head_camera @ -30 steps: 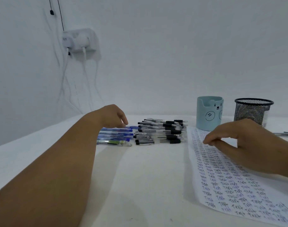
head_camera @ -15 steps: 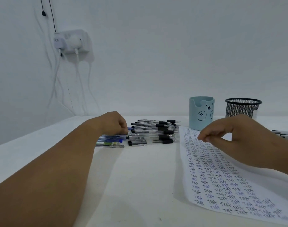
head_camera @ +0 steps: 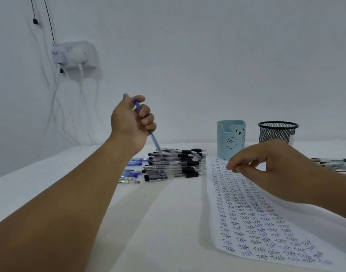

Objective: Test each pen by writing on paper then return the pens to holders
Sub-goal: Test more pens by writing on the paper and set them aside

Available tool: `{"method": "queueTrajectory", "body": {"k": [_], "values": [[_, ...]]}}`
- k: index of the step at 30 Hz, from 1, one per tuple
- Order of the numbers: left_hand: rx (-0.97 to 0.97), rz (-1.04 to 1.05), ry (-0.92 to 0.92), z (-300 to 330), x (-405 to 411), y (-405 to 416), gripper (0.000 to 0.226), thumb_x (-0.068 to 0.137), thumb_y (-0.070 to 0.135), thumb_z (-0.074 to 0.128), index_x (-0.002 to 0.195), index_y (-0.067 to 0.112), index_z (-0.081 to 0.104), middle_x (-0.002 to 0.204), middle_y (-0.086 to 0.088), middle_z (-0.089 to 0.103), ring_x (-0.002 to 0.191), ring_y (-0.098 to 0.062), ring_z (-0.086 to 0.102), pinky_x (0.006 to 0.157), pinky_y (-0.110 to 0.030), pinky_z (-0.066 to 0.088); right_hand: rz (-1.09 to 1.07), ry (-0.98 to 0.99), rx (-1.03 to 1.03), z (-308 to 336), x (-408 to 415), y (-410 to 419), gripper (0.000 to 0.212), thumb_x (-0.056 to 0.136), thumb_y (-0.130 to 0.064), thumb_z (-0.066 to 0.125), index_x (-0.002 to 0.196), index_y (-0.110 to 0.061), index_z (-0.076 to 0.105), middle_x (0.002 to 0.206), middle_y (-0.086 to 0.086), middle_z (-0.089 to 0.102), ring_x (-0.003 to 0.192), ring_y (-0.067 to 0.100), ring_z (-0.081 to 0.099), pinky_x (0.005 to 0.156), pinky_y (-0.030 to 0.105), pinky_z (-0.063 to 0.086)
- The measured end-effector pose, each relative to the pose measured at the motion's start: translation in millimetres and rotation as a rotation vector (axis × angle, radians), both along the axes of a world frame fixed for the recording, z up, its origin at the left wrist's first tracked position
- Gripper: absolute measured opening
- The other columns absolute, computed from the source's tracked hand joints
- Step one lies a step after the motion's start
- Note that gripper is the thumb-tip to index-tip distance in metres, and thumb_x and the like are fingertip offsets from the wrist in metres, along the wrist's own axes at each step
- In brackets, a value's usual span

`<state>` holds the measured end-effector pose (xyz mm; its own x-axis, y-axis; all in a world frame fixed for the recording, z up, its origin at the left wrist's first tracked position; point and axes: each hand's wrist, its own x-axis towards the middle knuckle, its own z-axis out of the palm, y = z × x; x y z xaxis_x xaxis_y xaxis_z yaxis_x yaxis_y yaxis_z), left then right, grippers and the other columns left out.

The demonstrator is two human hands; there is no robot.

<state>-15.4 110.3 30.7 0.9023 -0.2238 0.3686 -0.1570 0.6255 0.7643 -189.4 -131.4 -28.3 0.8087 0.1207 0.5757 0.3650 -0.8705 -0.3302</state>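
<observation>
Left hand (head_camera: 133,122): raised at centre-left of the frame, fingers curled round a blue pen (head_camera: 153,136); the pen is held steeply, its blue end up by the thumb, its lower end pointing down toward the pile.
Right hand (head_camera: 266,163): at centre-right, hovering over the top of the paper, fingers loosely curled with thumb and fingertips close together; nothing visible between them.
Black pens (head_camera: 174,163): a pile lying flat on the bench at frame centre.
Blue pens (head_camera: 132,169): a smaller group just left of the black pile, partly hidden by the left forearm.
Paper (head_camera: 252,218): lower right, covered with rows of handwritten "Test".
Bear holder (head_camera: 230,139): pale blue, upright behind the paper.
Mesh holder (head_camera: 277,132): black, upright, right of the bear holder.
More pens (head_camera: 333,163): right edge, lying on the bench.
Bench (head_camera: 164,222): white.
</observation>
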Motion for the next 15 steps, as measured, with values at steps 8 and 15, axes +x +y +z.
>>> {"method": "queueTrajectory", "body": {"k": [8,15], "values": [[-0.098,-0.265,0.174,-18.1,-47.0,-55.4,0.019,0.087,0.009,0.026,0.075,0.017,0.038,0.052,0.003,0.025,0.040,-0.011,0.020,0.043,-0.020,0.018,-0.004,0.043,0.142,1.2,1.9,4.5,0.014,0.087,-0.043,0.067,0.099,-0.041,0.074,0.076,-0.019,0.071,0.069,0.002,0.064,0.066,0.013,0.049],[-0.188,-0.451,0.194,-27.5,-77.2,-82.7,0.018,0.091,0.010,0.028,0.084,0.011,0.045,0.055,-0.003,0.036,0.048,-0.018,0.042,0.051,-0.024,0.044,0.020,0.109,0.218,0.1,-2.5,14.3,0.018,0.081,-0.052,0.071,0.087,-0.036,0.076,0.052,0.002,0.052,0.047,0.006,0.040,0.051,0.019,0.037]]}}
